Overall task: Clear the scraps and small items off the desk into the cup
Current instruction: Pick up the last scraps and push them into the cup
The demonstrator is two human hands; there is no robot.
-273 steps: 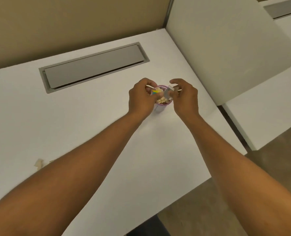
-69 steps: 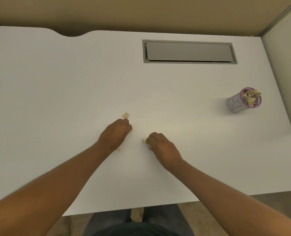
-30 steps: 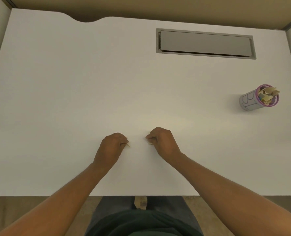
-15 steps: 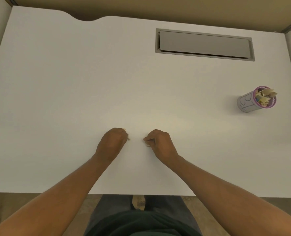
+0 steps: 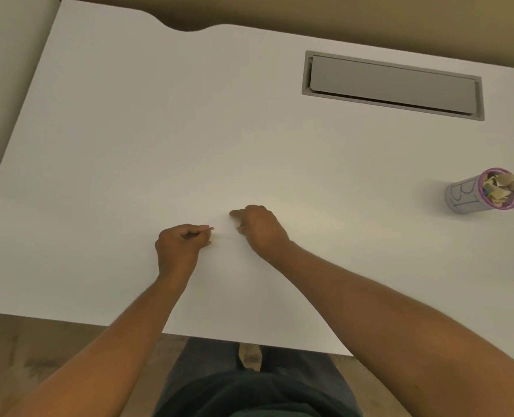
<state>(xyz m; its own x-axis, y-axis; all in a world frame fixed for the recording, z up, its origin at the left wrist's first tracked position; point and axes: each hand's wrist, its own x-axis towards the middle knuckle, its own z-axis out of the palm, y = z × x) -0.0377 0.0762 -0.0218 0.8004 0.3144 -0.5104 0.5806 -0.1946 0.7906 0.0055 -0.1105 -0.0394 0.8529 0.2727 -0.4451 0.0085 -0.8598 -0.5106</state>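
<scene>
Far off to the right, the cup (image 5: 472, 196) stands on the white surface (image 5: 129, 145): grey sides, pink rim, crammed with tan paper scraps (image 5: 501, 188) that poke above the rim. Half a second ago both fists sat level and closer together; now the right hand (image 5: 260, 228) has shifted up. The left hand (image 5: 180, 243) is curled closed, pinching something tiny at its fingertips; what the closed right hand holds I cannot tell. Both hands lie well apart from the cup.
</scene>
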